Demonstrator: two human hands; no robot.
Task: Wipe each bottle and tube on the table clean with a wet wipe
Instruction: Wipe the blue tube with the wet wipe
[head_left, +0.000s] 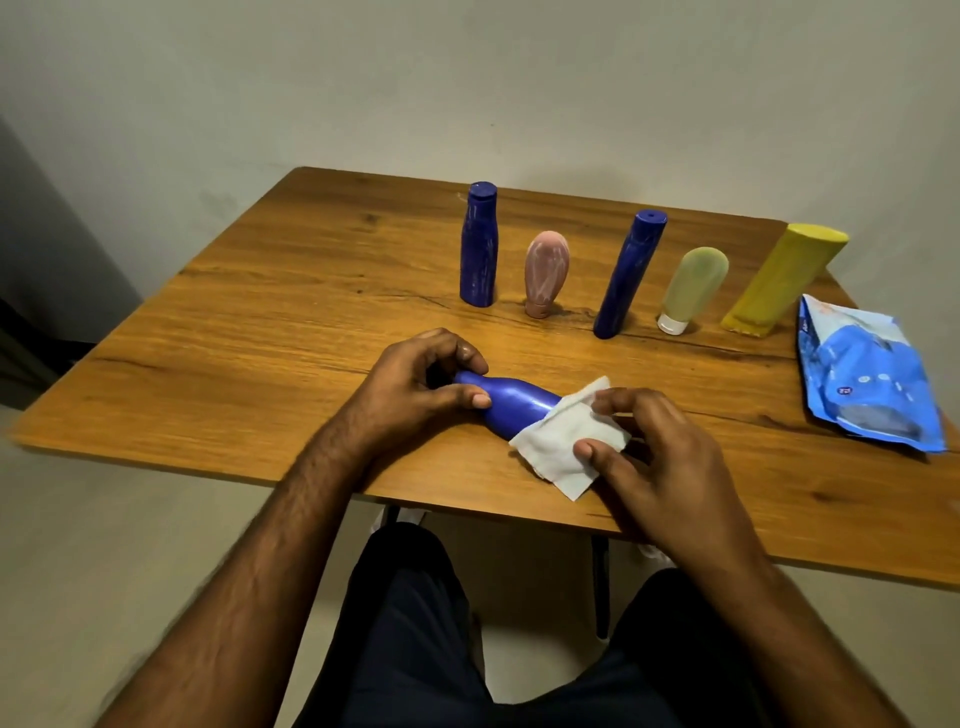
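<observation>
A blue bottle (511, 402) is held lying on its side near the front edge of the worktop (249, 322), its cap end gripped by the left hand (415, 387). A white wet wipe (569, 441) is pinched against its body by the right hand (660, 452). Beyond the bottle, two blue bottles (479, 244), a pink tube (545, 273), a pale green tube (693, 288) and a yellow bottle (784, 280) are lined up. A blue wipes packet (867, 374) is seen right of the row.

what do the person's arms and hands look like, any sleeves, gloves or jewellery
Both forearms are bare, with no sleeves in view. The left hand and right hand wear no gloves, and no rings, watch or bracelets show. Short fingernails are visible on the fingers.
</observation>
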